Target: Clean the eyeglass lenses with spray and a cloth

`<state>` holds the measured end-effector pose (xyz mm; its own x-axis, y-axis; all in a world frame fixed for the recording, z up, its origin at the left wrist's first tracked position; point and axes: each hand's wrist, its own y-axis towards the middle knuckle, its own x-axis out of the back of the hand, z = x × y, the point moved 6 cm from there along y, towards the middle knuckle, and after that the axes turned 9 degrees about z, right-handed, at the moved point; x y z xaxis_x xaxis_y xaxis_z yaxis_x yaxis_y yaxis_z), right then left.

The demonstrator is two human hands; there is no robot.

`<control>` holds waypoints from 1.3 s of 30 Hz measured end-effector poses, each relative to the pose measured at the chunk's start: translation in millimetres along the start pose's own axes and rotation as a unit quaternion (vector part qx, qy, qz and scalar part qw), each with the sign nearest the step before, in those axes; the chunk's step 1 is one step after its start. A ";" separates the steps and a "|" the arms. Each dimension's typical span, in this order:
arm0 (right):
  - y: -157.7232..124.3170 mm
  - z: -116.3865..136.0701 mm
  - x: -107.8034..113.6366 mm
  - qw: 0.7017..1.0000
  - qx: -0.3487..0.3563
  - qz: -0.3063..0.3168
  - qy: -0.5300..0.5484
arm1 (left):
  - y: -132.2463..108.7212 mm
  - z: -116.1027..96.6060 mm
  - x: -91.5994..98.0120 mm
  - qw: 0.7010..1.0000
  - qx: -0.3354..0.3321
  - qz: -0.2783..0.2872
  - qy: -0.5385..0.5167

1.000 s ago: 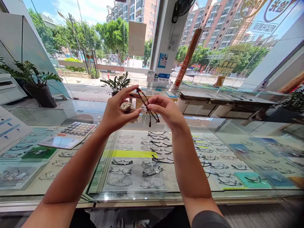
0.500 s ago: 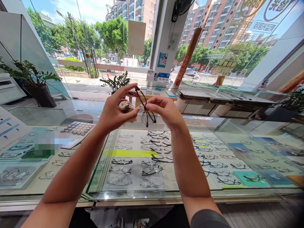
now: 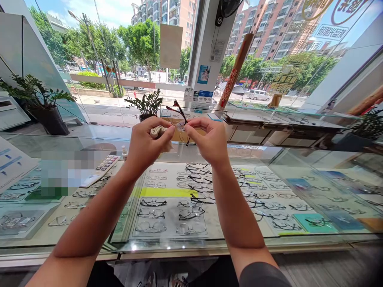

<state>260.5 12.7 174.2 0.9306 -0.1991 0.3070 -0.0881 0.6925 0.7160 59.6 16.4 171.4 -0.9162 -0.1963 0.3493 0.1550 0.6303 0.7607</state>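
Both my hands are raised above a glass display counter (image 3: 209, 243). My left hand (image 3: 146, 143) is closed around a small beige cloth (image 3: 157, 130), with its fingertips at a pair of dark-framed glasses (image 3: 178, 115). My right hand (image 3: 206, 139) pinches the glasses from the other side. One temple arm sticks up and to the left between my hands. The lenses are mostly hidden behind my fingers.
Under the counter glass lie several rows of spectacle frames (image 3: 191, 191) on trays. A calculator (image 3: 101, 167) rests on the counter at left, partly blurred out. Potted plants (image 3: 38, 99) and another plant (image 3: 146, 104) stand by the shop window. A second glass case (image 3: 269, 115) stands behind.
My left fingers have curled in from spread to closed over the cloth. The glasses have turned and risen slightly, so the lens that hung below my hands is now tucked between them.
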 end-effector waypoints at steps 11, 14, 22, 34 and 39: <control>-18.0 42.1 -18.3 0.980 0.068 0.066 -0.173 | 2.9 11.3 -5.7 0.982 0.121 0.054 -0.132; -23.7 51.8 -13.5 0.973 0.064 0.106 -0.194 | 2.5 8.7 -4.0 0.984 0.121 0.051 -0.117; -45.0 37.8 65.5 0.979 0.027 0.039 -0.197 | -3.6 -9.6 -8.8 0.970 0.083 0.228 0.023; -214.8 -210.1 286.7 0.777 -0.417 0.008 -0.472 | -59.9 -53.8 -74.1 0.822 -0.040 0.510 0.248; -257.9 -232.0 295.2 0.767 -0.435 0.017 -0.471 | -108.2 -54.7 -140.3 0.747 -0.081 0.589 0.296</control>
<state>640.3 -63.7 -65.3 0.2267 -0.2994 0.9268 0.5458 0.8272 0.1337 191.6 -65.4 70.0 0.2087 0.0939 0.9735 0.8123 0.5377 -0.2260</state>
